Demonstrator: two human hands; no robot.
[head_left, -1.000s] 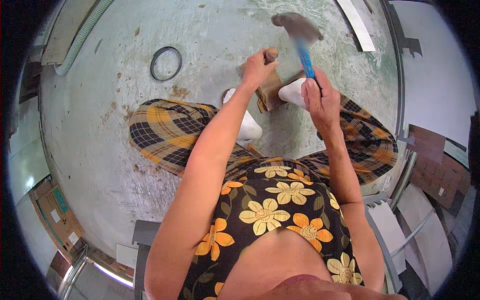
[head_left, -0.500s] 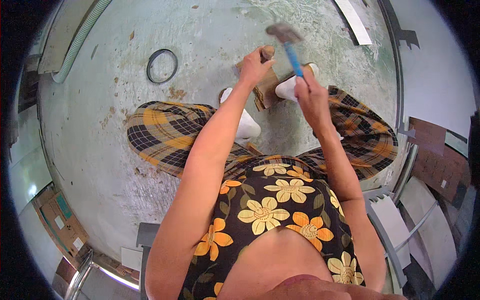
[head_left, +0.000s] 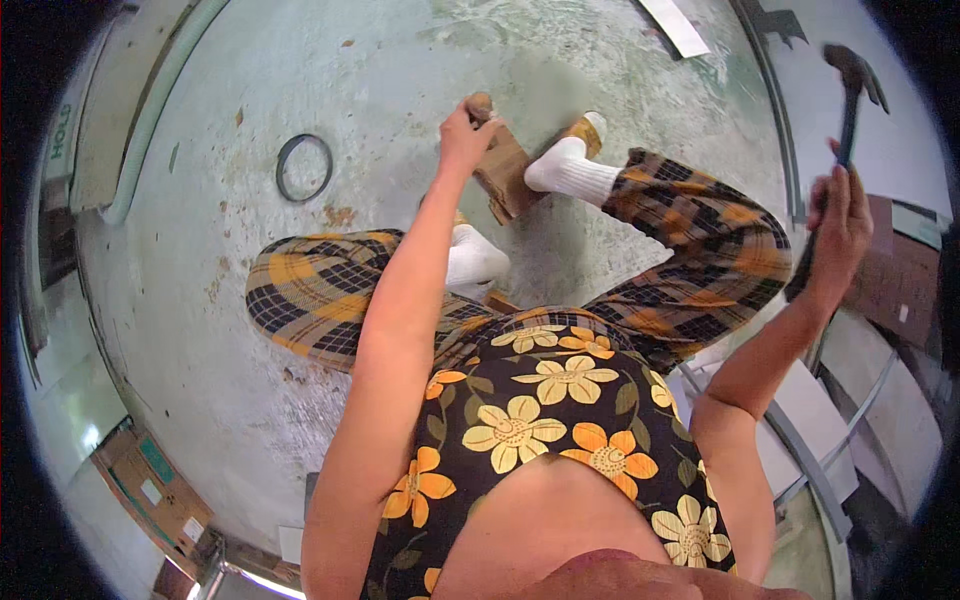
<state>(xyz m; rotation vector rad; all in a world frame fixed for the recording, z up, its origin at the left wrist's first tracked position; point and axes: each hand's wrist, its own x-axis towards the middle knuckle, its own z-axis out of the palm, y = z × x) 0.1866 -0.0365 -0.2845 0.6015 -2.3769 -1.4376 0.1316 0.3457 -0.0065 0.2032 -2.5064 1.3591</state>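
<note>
Right hand (head_left: 838,225) raised at the side, grip closed on a hammer (head_left: 850,95). Left hand (head_left: 465,135) closed on a small object – atop a wooden block (head_left: 505,175) on the concrete floor (head_left: 400,70).

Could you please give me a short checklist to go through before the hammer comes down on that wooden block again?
1. Right hand has a firm grip on the hammer: ok.
2. Hammer raised clear of the legs: ok.
3. Left hand steadies the wooden block: ok.
4. Left fingers out of the strike path: not ok, they sit on the block's top.
5. Block flat on the concrete floor: cannot tell.
</note>
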